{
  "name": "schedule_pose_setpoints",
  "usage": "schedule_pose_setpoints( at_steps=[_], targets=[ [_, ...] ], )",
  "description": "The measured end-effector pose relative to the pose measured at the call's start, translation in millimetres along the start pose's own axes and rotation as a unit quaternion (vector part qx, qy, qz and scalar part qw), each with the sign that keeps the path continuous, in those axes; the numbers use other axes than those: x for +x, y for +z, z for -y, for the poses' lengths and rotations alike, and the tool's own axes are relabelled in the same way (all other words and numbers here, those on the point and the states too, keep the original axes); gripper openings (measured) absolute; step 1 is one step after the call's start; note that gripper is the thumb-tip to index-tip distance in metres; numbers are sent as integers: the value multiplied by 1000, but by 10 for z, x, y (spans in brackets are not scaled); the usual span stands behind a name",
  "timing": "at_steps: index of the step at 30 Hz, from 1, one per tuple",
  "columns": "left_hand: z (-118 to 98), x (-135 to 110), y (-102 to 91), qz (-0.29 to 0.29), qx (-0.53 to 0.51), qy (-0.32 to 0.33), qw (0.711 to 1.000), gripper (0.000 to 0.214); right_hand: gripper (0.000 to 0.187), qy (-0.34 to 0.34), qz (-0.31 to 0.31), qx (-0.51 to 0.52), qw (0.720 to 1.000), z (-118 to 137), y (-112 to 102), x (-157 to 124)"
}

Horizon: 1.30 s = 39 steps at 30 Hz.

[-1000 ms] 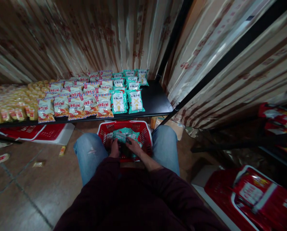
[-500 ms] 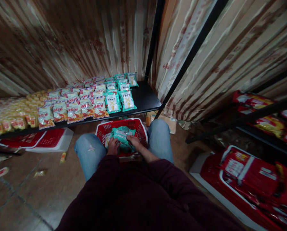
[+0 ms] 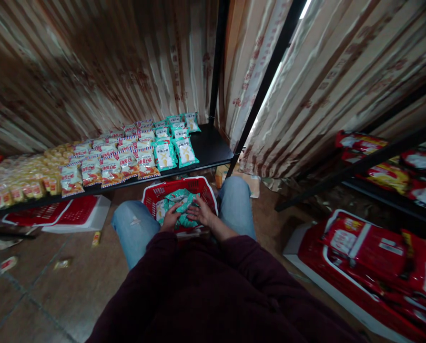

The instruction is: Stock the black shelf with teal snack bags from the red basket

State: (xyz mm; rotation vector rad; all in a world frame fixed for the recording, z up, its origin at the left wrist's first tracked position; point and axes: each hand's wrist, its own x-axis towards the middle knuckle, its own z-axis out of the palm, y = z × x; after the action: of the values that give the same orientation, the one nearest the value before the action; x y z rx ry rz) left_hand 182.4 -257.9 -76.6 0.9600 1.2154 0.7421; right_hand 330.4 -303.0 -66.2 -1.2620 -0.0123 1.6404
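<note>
Between my knees stands a red plastic basket [image 3: 207,189] holding several teal snack bags [image 3: 180,195], some lying crumpled over each other. My left hand [image 3: 170,218] is closed on the near left edge of one teal bag, thumb on top. Over the right side of the same pile, my right hand [image 3: 202,212] has its fingers spread, close to the bags and gripping none. Parts of the lower bags are hidden by both hands.
Ahead, a low black shelf [image 3: 213,145] carries upright teal bags, white-and-orange bags [image 3: 111,170] and small yellow packs [image 3: 34,188]. At right, another basket [image 3: 329,257] holds red packages. Small wrapped pieces [image 3: 62,264] lie on the floor.
My right hand has lifted off the teal bag and its fingers have spread. The left hand stays at the bag, shifted slightly right. The view has turned a little.
</note>
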Motion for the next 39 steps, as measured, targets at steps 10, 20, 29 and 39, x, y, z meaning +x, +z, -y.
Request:
schedule_pose_setpoints(
  at_steps=[10, 20, 29, 39],
  targets=[
    [1, -50, 20, 156, 160, 88, 971, 36, 25, -14, -53, 13, 998, -33, -33, 104],
    [77, 2, 25, 108, 103, 44, 988, 37, 38, -29, -75, 12, 997, -59, -96, 146],
    [153, 69, -35, 20, 4, -43, 999, 37, 47, -49, -29, 20, 998, -43, -73, 94],
    [93, 43, 0, -3, -30, -10, 1000, 66, 51, -72, 71, -33, 994, -66, -107, 81]
  ],
)
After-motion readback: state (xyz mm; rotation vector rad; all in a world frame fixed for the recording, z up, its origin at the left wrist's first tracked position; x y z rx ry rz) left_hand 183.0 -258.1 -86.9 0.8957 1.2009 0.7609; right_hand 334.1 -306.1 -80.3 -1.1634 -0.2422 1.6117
